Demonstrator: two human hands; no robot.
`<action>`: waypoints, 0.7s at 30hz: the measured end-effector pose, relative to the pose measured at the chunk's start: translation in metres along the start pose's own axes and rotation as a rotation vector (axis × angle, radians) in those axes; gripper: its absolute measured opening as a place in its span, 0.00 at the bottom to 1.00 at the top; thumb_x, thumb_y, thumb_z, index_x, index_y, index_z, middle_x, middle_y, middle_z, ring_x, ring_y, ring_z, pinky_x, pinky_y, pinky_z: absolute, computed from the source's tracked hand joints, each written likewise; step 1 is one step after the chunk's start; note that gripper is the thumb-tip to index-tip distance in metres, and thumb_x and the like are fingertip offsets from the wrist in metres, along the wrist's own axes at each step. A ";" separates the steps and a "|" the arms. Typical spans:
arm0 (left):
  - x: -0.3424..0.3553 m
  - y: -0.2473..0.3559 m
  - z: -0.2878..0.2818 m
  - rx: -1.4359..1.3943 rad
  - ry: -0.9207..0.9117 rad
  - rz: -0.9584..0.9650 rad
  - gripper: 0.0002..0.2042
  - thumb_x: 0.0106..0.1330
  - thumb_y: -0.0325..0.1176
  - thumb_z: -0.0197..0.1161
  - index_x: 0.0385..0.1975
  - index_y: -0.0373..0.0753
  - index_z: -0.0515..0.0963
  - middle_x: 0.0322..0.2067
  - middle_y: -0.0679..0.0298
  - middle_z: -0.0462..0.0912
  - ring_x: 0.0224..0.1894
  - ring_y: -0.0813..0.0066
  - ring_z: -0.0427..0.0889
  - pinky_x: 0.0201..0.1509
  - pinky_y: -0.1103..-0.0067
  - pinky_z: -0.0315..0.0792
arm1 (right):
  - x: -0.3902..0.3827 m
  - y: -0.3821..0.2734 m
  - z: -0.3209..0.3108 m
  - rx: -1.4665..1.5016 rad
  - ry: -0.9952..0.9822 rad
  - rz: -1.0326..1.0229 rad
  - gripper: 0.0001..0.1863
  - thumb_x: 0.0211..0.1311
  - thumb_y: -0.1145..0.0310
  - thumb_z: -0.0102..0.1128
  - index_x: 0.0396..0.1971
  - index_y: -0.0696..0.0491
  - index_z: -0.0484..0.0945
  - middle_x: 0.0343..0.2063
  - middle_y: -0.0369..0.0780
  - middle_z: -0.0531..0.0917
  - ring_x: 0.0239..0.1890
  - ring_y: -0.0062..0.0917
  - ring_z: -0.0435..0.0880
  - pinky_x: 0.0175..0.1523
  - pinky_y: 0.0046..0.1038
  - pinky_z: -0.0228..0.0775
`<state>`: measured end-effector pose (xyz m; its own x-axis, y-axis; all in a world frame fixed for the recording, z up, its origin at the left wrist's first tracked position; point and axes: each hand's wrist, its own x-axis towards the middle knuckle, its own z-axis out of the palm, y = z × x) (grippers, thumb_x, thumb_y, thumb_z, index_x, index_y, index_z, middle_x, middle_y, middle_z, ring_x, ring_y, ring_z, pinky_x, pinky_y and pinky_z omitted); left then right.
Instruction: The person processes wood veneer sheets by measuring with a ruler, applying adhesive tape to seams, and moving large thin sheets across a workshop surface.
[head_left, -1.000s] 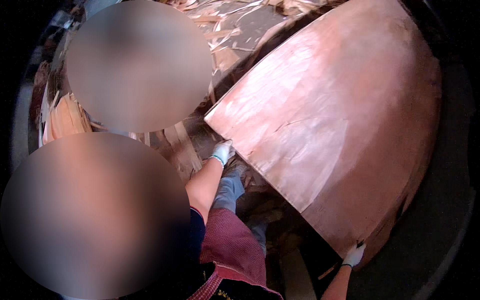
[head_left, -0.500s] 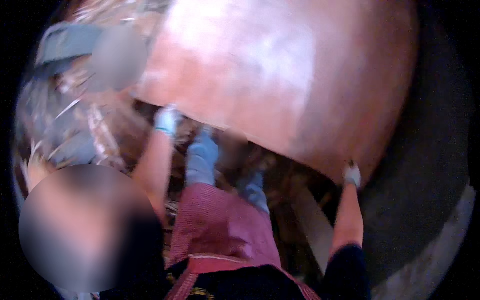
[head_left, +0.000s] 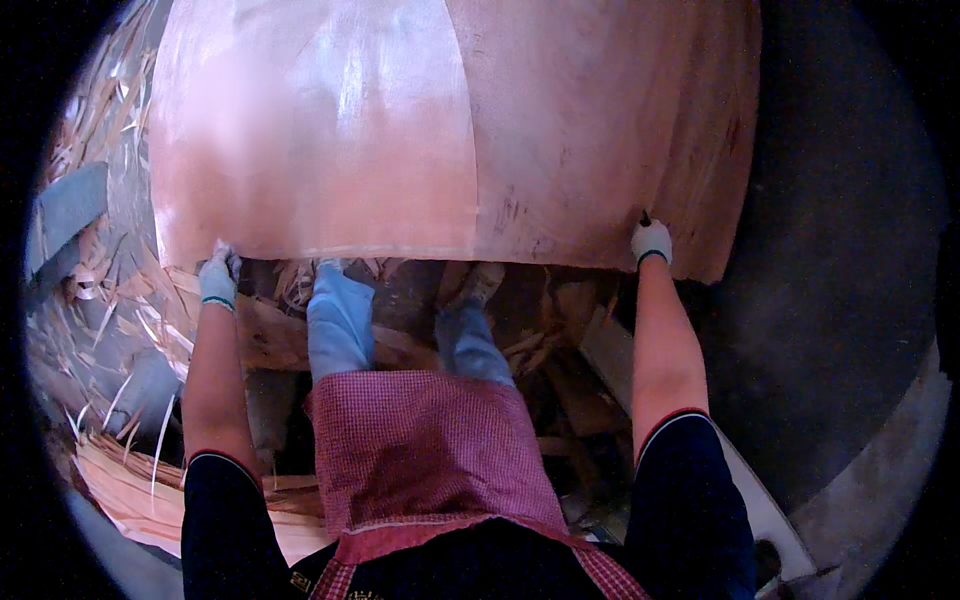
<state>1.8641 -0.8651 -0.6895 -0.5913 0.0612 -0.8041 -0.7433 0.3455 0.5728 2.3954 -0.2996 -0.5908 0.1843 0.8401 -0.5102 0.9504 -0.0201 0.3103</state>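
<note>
Two hands: both gloved, both on the near edge of one large, thin veneer sheet (head_left: 450,130), arms spread wide apart.
Left hand (head_left: 218,277): white glove with a teal cuff, fingers clenched on the sheet's near left corner.
Right hand (head_left: 651,242): white glove, fingers clamped on the near edge close to the right corner; a dark tip shows just above the glove, too small to tell what it is.
Veneer sheet: reddish-brown, bowed and glossy where light strikes its left half; it fills the upper part of the view, level and square to the person, its near edge running from glove to glove above the feet.
Change: a second ago the sheet hung tilted, off to the person's right, with the left hand on one corner and the right hand low at the far corner; now it lies straight across in front. My reading is that the sheet has been swung round and is under control at both ends.
Body: a checked red apron (head_left: 420,450) and blue trouser legs (head_left: 340,325) stand just behind the sheet's edge.
Floor: strewn with veneer scraps (head_left: 120,300) on the left; a pale plank (head_left: 610,350) lies by the right forearm.
Right side: dark bare ground, nothing else to make out.
</note>
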 end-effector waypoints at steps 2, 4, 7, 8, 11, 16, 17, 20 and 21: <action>0.005 0.006 -0.008 0.061 -0.037 0.023 0.06 0.65 0.35 0.59 0.27 0.43 0.74 0.22 0.70 0.73 0.21 0.80 0.70 0.23 0.85 0.65 | 0.020 0.006 0.010 0.058 -0.007 -0.037 0.20 0.63 0.60 0.51 0.52 0.54 0.74 0.47 0.51 0.79 0.51 0.46 0.76 0.53 0.42 0.69; -0.009 0.009 -0.013 0.120 -0.041 0.052 0.07 0.65 0.35 0.59 0.27 0.42 0.75 0.22 0.69 0.73 0.22 0.76 0.71 0.26 0.81 0.68 | 0.012 0.007 0.015 0.195 0.004 -0.075 0.21 0.63 0.59 0.52 0.53 0.55 0.73 0.49 0.52 0.77 0.53 0.47 0.75 0.55 0.42 0.68; -0.052 0.002 0.030 0.626 0.489 0.377 0.11 0.66 0.35 0.57 0.35 0.32 0.75 0.34 0.56 0.77 0.35 0.63 0.74 0.44 0.70 0.71 | -0.030 0.027 0.037 0.434 0.366 -0.063 0.28 0.62 0.57 0.56 0.55 0.60 0.68 0.54 0.53 0.73 0.57 0.46 0.70 0.59 0.40 0.62; -0.069 0.000 0.021 0.678 0.541 0.349 0.14 0.66 0.35 0.57 0.39 0.27 0.74 0.39 0.51 0.77 0.40 0.59 0.74 0.50 0.68 0.69 | -0.049 0.031 0.041 0.627 0.276 -0.131 0.31 0.60 0.58 0.59 0.58 0.62 0.65 0.57 0.53 0.70 0.59 0.46 0.68 0.63 0.38 0.59; -0.152 -0.010 0.156 1.272 0.402 0.750 0.15 0.63 0.37 0.56 0.42 0.31 0.73 0.41 0.42 0.74 0.45 0.46 0.72 0.53 0.61 0.65 | -0.076 0.095 0.088 0.445 0.313 -0.214 0.33 0.58 0.64 0.61 0.62 0.60 0.62 0.58 0.52 0.70 0.58 0.44 0.70 0.62 0.36 0.60; -0.223 -0.039 0.264 1.467 0.011 0.840 0.31 0.61 0.42 0.57 0.64 0.39 0.60 0.66 0.44 0.55 0.67 0.45 0.54 0.69 0.55 0.48 | -0.092 0.111 0.051 0.378 0.032 -0.109 0.28 0.56 0.61 0.60 0.55 0.61 0.71 0.49 0.53 0.77 0.52 0.47 0.75 0.57 0.38 0.66; -0.220 -0.043 0.269 1.476 0.005 0.713 0.31 0.61 0.45 0.56 0.64 0.40 0.60 0.66 0.46 0.55 0.67 0.47 0.55 0.69 0.54 0.47 | -0.093 0.129 0.063 0.488 0.105 -0.102 0.27 0.56 0.61 0.60 0.53 0.61 0.72 0.48 0.53 0.78 0.51 0.47 0.76 0.57 0.39 0.67; -0.202 -0.042 0.270 1.555 -0.012 0.648 0.33 0.61 0.46 0.57 0.65 0.42 0.58 0.67 0.46 0.54 0.67 0.48 0.57 0.68 0.54 0.51 | -0.091 0.169 0.073 0.619 0.181 -0.016 0.26 0.56 0.61 0.60 0.52 0.61 0.73 0.47 0.53 0.79 0.50 0.46 0.76 0.56 0.39 0.67; -0.199 -0.033 0.278 1.595 -0.082 0.555 0.33 0.61 0.46 0.57 0.66 0.43 0.57 0.67 0.46 0.53 0.67 0.49 0.58 0.66 0.54 0.55 | -0.080 0.194 0.092 0.616 0.164 0.036 0.26 0.56 0.61 0.61 0.52 0.61 0.73 0.48 0.53 0.78 0.50 0.46 0.76 0.56 0.40 0.67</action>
<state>2.0927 -0.6280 -0.5927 -0.5987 0.5181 -0.6108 0.5973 0.7969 0.0906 2.5883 -0.4208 -0.5635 0.2244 0.9040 -0.3638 0.9231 -0.3168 -0.2179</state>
